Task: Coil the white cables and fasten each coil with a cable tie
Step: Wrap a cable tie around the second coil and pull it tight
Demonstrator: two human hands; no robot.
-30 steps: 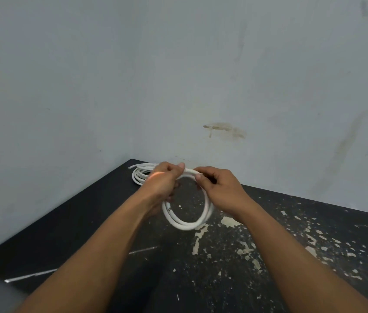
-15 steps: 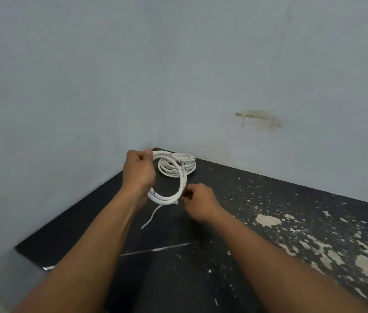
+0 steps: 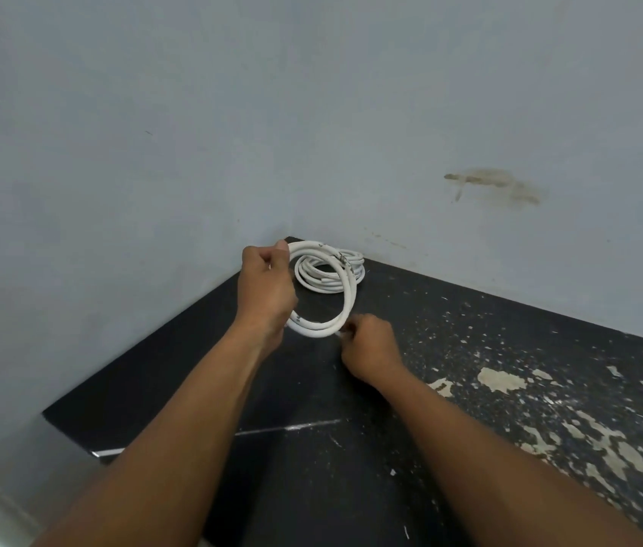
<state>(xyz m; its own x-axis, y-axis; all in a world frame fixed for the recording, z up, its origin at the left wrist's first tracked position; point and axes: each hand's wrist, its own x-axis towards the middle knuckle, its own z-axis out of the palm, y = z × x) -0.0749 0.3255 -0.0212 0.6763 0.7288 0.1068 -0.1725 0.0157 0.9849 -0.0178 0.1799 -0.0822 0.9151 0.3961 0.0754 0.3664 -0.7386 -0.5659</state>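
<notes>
My left hand (image 3: 266, 288) grips the left side of a white cable coil (image 3: 347, 298) and holds it upright above the black table (image 3: 201, 349). My right hand (image 3: 367, 345) is closed at the coil's lower right, pinching something white there; whether it is the cable end or a cable tie I cannot tell. A second white coil (image 3: 326, 278) lies flat in the table's far corner, seen partly through the held loop.
Grey walls (image 3: 312, 112) meet right behind the corner coil. The table's right side has worn, flaking paint patches (image 3: 501, 380). The table's left edge (image 3: 75, 424) drops off near my left forearm.
The hands shifted from holding the coil's top together to left hand on its side and right hand at its bottom. A loose white strip hanging below the coil half a second ago is no longer visible.
</notes>
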